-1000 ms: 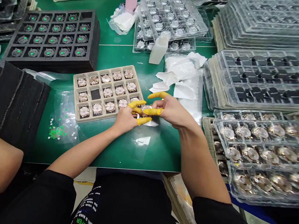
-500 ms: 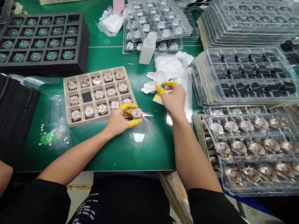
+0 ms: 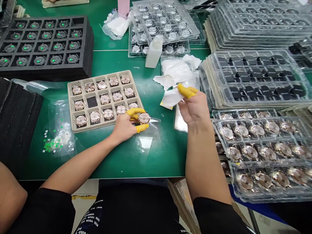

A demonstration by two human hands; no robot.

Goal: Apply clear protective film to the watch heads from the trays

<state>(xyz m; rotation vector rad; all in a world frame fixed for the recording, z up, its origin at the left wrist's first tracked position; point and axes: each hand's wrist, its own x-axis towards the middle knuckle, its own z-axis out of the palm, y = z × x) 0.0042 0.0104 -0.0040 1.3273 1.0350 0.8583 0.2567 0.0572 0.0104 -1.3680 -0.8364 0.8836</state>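
Note:
My left hand (image 3: 126, 123), with yellow finger cots, is closed on a rose-gold watch case (image 3: 143, 118) just off the front right corner of a beige tray (image 3: 72, 127) that holds several similar watch cases. My right hand (image 3: 193, 105), also in yellow cots, pinches a small white wipe (image 3: 170, 98) lifted above the green mat, beside a pile of white wipes (image 3: 179, 70). A clear plastic film (image 3: 146, 141) lies on the mat under the left hand.
A black foam tray (image 3: 87, 48) of green-marked parts sits at the back left. Stacks of clear blister trays (image 3: 255, 78) with watch cases fill the right side. A white bottle (image 3: 154, 52) stands behind the wipes. Small green and white stickers (image 3: 52, 143) lie at the left.
My right hand left the watch case, reached right to the wipe pile, and now lifts a white wipe. The left hand kept hold of the watch case and stayed near the tray corner.

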